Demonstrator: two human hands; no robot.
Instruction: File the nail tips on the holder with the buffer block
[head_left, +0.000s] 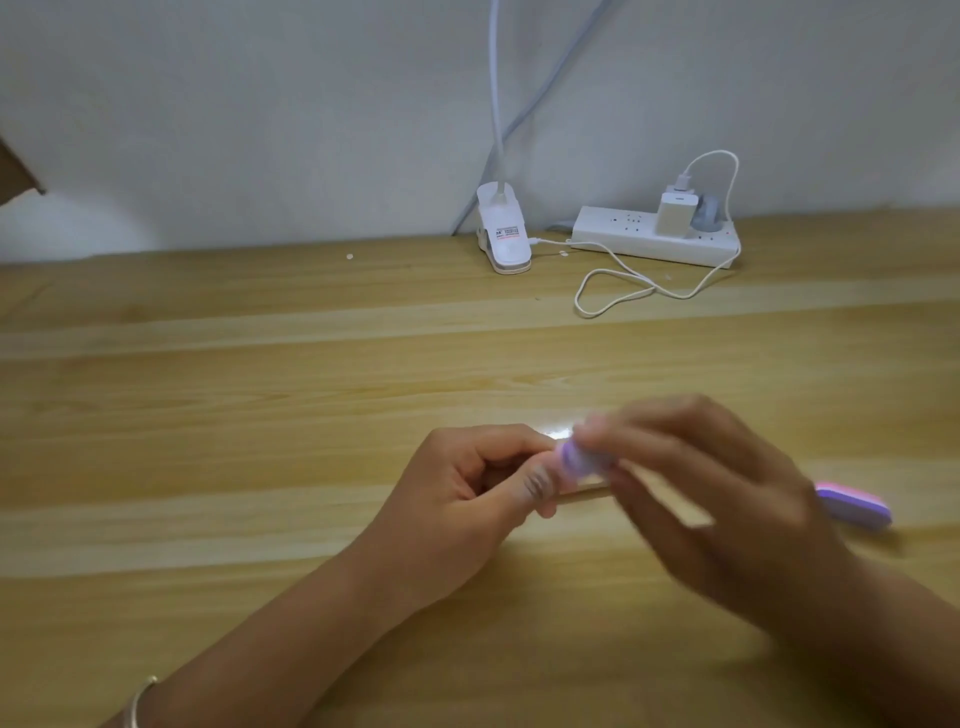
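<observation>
**A:** Head view. Left hand (483, 483): fingers curled in, thumb and forefinger pinching a thin pale holder (587, 487) that pokes out toward the other hand.

**B:** What is on its end?

**A:** Too blurred to tell.

**B:** Right hand (717, 499)?

**A:** Motion-blurred. Its fingertips close on a lilac buffer block (735, 457), which sits right against the left fingertips.

**B:** Beyond the fingers?

**A:** A second block (854, 506), pink and lilac, lies on the wooden table (260, 415) just past the back of the right hand. A power strip (654, 236) sits well beyond both sets of fingertips.
</observation>
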